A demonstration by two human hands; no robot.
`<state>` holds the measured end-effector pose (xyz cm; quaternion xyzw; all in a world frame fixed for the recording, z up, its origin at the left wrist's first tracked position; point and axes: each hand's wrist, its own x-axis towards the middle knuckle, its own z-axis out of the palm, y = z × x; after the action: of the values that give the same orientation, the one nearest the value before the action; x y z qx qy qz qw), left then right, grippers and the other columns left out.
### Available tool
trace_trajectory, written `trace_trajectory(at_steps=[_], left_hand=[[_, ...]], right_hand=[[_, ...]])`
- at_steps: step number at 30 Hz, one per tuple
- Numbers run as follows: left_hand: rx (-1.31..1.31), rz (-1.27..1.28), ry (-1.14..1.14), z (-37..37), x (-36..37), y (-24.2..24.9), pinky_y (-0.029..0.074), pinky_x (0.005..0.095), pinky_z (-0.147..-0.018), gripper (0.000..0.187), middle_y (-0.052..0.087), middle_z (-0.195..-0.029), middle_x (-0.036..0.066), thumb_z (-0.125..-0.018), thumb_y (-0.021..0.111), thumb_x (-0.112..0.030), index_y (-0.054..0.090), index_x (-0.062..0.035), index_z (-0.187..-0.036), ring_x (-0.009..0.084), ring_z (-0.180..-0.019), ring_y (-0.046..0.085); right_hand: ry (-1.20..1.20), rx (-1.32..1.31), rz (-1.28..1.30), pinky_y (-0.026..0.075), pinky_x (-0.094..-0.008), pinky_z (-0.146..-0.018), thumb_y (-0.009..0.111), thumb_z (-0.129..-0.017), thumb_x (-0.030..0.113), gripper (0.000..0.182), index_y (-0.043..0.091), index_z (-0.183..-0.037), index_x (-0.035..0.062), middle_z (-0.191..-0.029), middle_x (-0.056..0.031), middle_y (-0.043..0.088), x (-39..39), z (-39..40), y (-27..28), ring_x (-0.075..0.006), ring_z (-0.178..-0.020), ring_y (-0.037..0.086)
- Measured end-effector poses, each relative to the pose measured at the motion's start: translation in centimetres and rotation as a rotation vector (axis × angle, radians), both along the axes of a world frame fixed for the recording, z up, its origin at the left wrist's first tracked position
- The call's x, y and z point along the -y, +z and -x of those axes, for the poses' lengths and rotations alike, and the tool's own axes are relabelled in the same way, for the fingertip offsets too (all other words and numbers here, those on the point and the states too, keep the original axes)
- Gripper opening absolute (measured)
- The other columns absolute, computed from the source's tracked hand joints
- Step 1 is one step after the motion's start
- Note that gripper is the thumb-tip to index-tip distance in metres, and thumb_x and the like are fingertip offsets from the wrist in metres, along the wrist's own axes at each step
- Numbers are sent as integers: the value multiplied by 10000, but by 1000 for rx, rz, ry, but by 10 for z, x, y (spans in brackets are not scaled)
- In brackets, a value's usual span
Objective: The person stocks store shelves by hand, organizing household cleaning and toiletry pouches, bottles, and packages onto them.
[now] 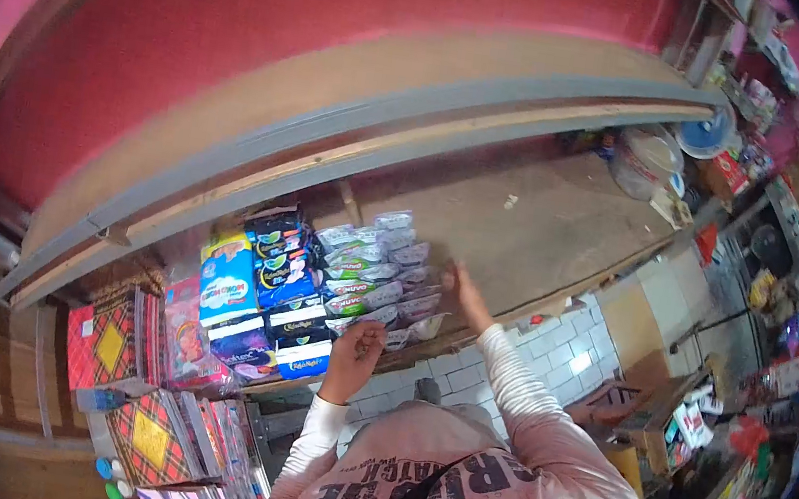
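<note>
On the wooden shelf, white and green Nuvo packets (363,298) stand in two leaning rows. My left hand (355,357) is at their front left corner, its fingers curled in; whether anything is inside them is hidden. My right hand (467,299) is just right of the rows, fingers stretched out and holding nothing. Left of the Nuvo packets lie dark blue and black pad packs (287,278), with a light blue and yellow pack (227,279) beside them.
Red plaid-covered books (108,340) are stacked at the left. A grey metal rail (377,110) crosses above the shelf (546,213). At its far right end sits a whitish tub (647,163). White floor tiles (563,347) and cluttered goods (787,371) lie to the right.
</note>
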<state>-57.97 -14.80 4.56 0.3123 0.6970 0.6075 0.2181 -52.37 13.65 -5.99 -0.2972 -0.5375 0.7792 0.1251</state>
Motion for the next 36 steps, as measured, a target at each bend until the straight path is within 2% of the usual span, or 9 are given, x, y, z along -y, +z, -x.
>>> trace_trajectory(at_steps=[3,6,13,16,17,25,29,33,36], left_hand=[[-59,73,-54,1,5,8,509,255,-733,215,680,-954,58,-915,612,-69,614,-2,-1119,113,-829,635],[-12,32,-104,-4,17,15,509,251,-732,205,683,-963,56,-919,623,-86,622,-15,-1111,110,-818,634],[40,3,-294,-14,43,5,514,270,-833,220,675,-1044,89,-956,587,-75,600,21,-1153,142,-899,647],[106,32,-373,-31,42,5,511,267,-834,223,680,-1033,96,-962,573,-76,595,24,-1160,145,-896,648],[111,-30,-411,-36,39,-10,514,270,-833,231,685,-1026,106,-966,573,-92,591,26,-1163,148,-903,652],[232,145,-704,-90,14,-50,512,260,-799,192,667,-935,63,-940,599,-36,608,6,-1127,125,-870,632],[121,305,-842,-114,-9,-105,528,285,-724,203,685,-889,86,-896,633,-48,631,0,-1093,163,-784,655],[-714,647,-1048,-143,-27,-142,528,426,-801,405,702,-905,194,-806,711,-278,658,0,-1095,344,-868,676],[-793,818,-1164,-177,-36,-150,523,435,-840,459,710,-933,186,-794,714,-318,661,-2,-1123,362,-919,672]], right_hand=[[-180,-114,66,267,-341,-1132,272,-957,695,875,314,-1478,-6,-1459,-152,425,53,-7,8,-239,-1341,404],[-117,-298,147,250,-352,-1140,255,-943,721,909,295,-1486,-7,-1460,-161,420,61,-6,-18,-263,-1344,401],[-409,-121,-67,358,-376,-1017,211,-919,762,919,430,-1409,16,-1391,-111,511,63,-75,-17,-227,-1294,458],[-536,50,-58,471,-315,-818,273,-939,723,850,561,-1293,5,-1138,-99,650,89,-145,-6,-174,-933,601],[-664,51,-76,449,-274,-646,319,-954,689,767,653,-1131,22,-920,-15,663,96,-163,-25,-112,-714,536],[-926,269,32,483,-278,-656,443,-1014,387,399,657,-1032,51,-885,-21,660,185,-360,-78,-118,-748,603],[-1202,312,-57,470,-276,-608,490,-978,219,272,654,-931,7,-771,-17,631,226,-429,-80,-111,-675,580],[-1315,407,-118,465,-270,-589,511,-948,158,233,667,-902,-9,-709,-26,620,256,-490,-77,-109,-612,559],[-1418,410,-214,480,-274,-598,511,-957,176,236,668,-925,2,-708,-26,623,271,-536,-91,-115,-613,579]])
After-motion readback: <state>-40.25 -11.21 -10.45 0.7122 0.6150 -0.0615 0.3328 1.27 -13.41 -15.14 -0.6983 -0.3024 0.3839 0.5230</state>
